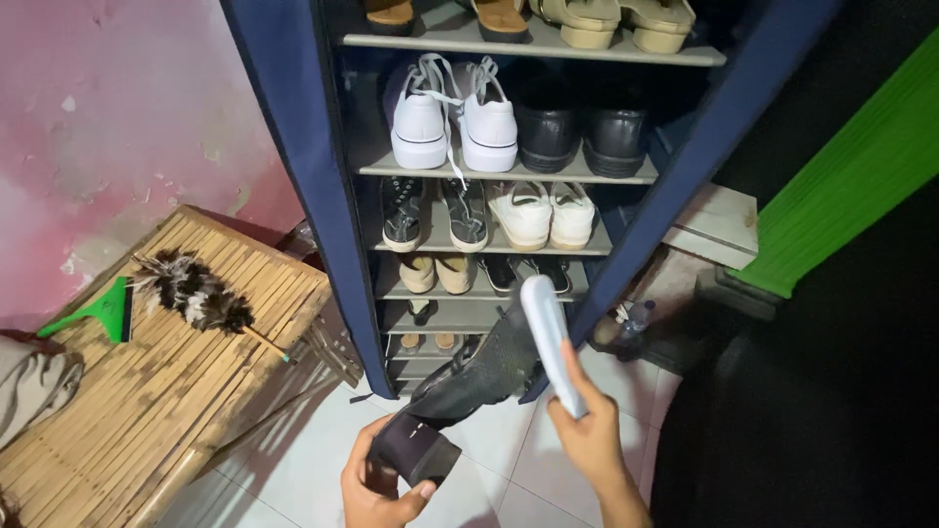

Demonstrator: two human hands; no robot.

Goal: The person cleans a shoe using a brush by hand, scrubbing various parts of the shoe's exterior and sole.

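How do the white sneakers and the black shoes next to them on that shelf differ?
The white sneakers are white with loose laces showing; the black shoes are dark, glossy, and show no laces. The sneakers sit on the left of the shelf, the black shoes on the right. Both pairs stand upright, side by side, on the same shelf.

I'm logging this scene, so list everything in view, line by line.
Shoe rack: one, navy cover, grey shelves, centre.
White sneakers: one pair, second shelf.
Black shoes: one pair, beside them.
Beige sandals: one pair, top shelf.
Bamboo bench: one, tan, left.
Feather duster: one, dark, on bench.
Squeegee: one, green, on bench.
Black boot: one, heel in left hand.
Brush: one, white, in right hand.
Left hand: holds boot.
Right hand: holds brush.
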